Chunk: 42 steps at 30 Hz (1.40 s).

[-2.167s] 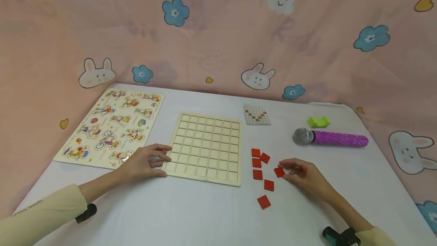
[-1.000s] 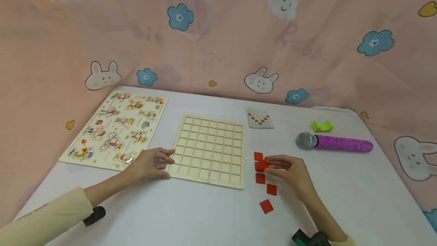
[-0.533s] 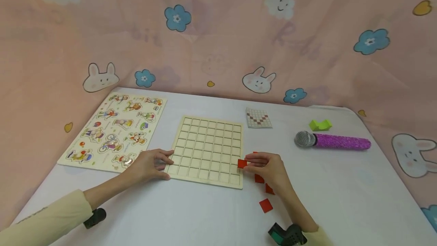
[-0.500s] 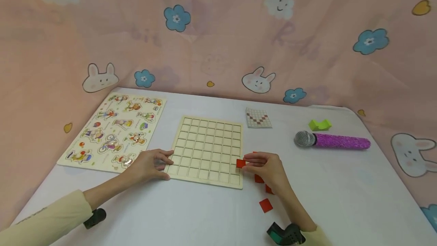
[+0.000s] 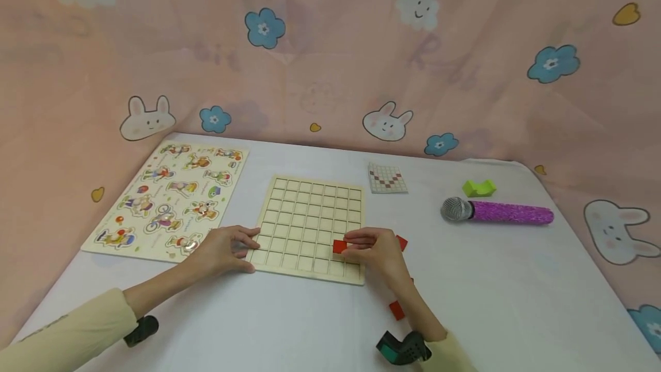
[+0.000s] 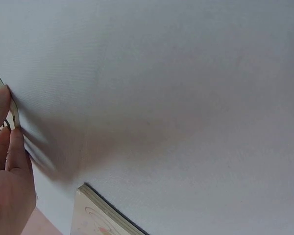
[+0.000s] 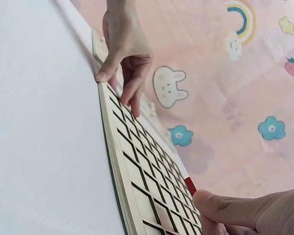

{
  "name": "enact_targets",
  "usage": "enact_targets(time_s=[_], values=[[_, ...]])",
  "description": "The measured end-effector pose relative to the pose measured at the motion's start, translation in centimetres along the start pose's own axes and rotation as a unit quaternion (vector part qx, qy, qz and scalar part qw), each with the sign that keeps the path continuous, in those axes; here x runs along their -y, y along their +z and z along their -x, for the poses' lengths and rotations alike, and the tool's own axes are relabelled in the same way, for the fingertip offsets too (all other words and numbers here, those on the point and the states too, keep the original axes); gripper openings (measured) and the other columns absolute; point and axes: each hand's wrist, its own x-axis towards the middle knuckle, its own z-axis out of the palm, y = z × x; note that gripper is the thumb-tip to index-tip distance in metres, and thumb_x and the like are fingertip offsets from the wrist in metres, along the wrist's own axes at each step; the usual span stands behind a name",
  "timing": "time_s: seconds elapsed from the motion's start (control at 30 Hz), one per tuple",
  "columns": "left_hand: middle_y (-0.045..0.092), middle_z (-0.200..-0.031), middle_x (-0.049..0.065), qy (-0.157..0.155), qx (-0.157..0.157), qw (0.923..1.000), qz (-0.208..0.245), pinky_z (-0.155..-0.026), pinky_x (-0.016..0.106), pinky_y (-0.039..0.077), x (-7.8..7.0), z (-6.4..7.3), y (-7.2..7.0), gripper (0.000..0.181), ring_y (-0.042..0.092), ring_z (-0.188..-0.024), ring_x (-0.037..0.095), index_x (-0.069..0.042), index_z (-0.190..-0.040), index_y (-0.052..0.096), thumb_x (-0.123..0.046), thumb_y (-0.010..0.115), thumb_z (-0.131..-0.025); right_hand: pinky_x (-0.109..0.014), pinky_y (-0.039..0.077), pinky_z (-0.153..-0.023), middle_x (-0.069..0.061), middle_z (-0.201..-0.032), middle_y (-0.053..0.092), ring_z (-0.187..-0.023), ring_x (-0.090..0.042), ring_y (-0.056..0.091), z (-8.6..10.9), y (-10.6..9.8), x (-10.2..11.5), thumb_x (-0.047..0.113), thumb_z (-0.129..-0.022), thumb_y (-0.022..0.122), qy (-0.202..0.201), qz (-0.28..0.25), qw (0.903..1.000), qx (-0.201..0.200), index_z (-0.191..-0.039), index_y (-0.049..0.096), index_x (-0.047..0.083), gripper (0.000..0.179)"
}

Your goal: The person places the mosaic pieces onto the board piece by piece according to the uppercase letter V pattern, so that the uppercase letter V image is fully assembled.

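Observation:
Between its thumb and fingertips, my right hand (image 5: 377, 251) pinches a red square tile (image 5: 339, 246), held over the right part of a pale wooden grid board (image 5: 304, 211). The tile (image 7: 190, 186) also shows at the thumb tip in the right wrist view. My left hand (image 5: 222, 250) holds the board's near left corner, thumb at the front edge and fingers at the left side. Loose red tiles (image 5: 397, 310) lie right of the board, partly hidden behind my right hand and forearm.
A wooden picture puzzle (image 5: 181, 186) with several figures lies at the left. Behind the board's right side is a small pattern card (image 5: 388, 178). A purple microphone (image 5: 511, 212) and a green curved block (image 5: 479, 188) lie at the right. A printed pink cloth (image 5: 320, 62) hangs behind the table.
My right hand picked up a red tile among the loose ones and carried it left, over the board. My left hand has stayed at the board's corner.

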Motion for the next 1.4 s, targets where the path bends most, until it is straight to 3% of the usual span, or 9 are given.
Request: enact_targets(time_s=[0.23, 0.67, 1.13, 1.4], values=[[0.058, -0.127, 0.022, 0.001, 0.002, 1.0, 0.002, -0.08, 0.021, 0.058, 0.3, -0.2, 0.1, 0.036, 0.052, -0.119, 0.043, 0.001, -0.092, 0.071, 0.001, 0.087, -0.06, -0.031, 0.06, -0.079, -0.009, -0.085, 0.073, -0.074, -0.019, 0.071, -0.1, 1.5, 0.5, 0.004, -0.069, 0.084, 0.003, -0.004, 1.0, -0.005, -0.098, 0.073, 0.001, 0.031], [0.058, -0.127, 0.023, -0.004, -0.001, 1.0, 0.003, -0.08, 0.021, 0.058, 0.2, -0.1, 0.2, 0.035, 0.052, -0.118, 0.043, 0.002, -0.091, 0.071, 0.004, 0.086, -0.059, -0.029, 0.061, -0.072, -0.009, -0.08, 0.072, -0.073, -0.019, 0.07, 0.0, 4.0, 0.8, 0.001, -0.068, 0.084, -0.043, 0.026, 0.9987, 0.011, -0.094, 0.072, -0.001, 0.028], [0.059, -0.126, 0.023, 0.002, -0.002, 1.0, -0.005, -0.08, 0.022, 0.058, -0.2, 0.0, 0.1, 0.034, 0.053, -0.118, 0.042, 0.001, -0.09, 0.071, 0.003, 0.086, -0.06, -0.021, 0.06, -0.067, -0.01, -0.088, 0.071, -0.072, -0.016, 0.068, -0.4, 5.6, 0.2, -0.004, -0.068, 0.082, -0.1, 0.037, 0.9942, 0.005, -0.095, 0.07, -0.002, 0.03], [0.059, -0.125, 0.023, -0.006, -0.002, 1.0, 0.0, -0.08, 0.023, 0.058, -0.4, -0.1, 0.0, 0.035, 0.052, -0.118, 0.043, 0.002, -0.09, 0.071, 0.003, 0.087, -0.059, -0.023, 0.06, -0.07, -0.011, -0.091, 0.071, -0.07, -0.014, 0.068, -0.5, 5.7, 0.4, -0.004, -0.069, 0.081, -0.095, 0.033, 0.9949, 0.011, -0.1, 0.069, -0.002, 0.033]])
